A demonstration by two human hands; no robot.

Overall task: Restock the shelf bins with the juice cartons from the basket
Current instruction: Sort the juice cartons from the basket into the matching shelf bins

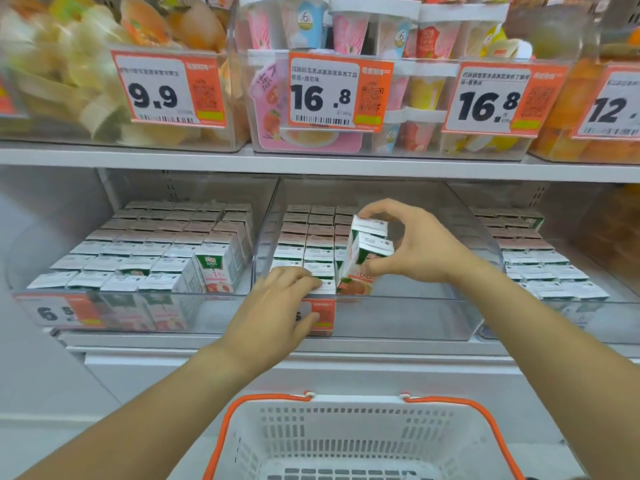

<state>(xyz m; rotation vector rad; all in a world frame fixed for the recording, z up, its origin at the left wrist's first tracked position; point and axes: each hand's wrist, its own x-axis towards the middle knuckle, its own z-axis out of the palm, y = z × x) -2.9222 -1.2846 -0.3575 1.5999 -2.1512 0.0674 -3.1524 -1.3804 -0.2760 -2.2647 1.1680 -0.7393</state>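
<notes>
Clear plastic forms the middle shelf bin [485,258], where both bare hands are busy in the head view. Reaching in from the right, the right hand [420,244] pinches two small white juice cartons with green and red fruit print [363,252], thumb low on the front and fingers arched over the tops; the pair sits tilted in the open right part of that bin, just beside the packed rows of matching cartons [308,237]. At the bin's front edge, the left hand [277,303] lies with fingers curled over the tops of the front-row cartons, thumb against the orange price label [322,315] on the bin's face; whether it actually grips a carton I cannot tell. Left of this, another clear bin [31,296] holds full rows of the same cartons, and a third [620,299] sits to the right. Below, a white perforated plastic basket with orange handles [360,434] stands near the person; its visible interior shows no cartons.
</notes>
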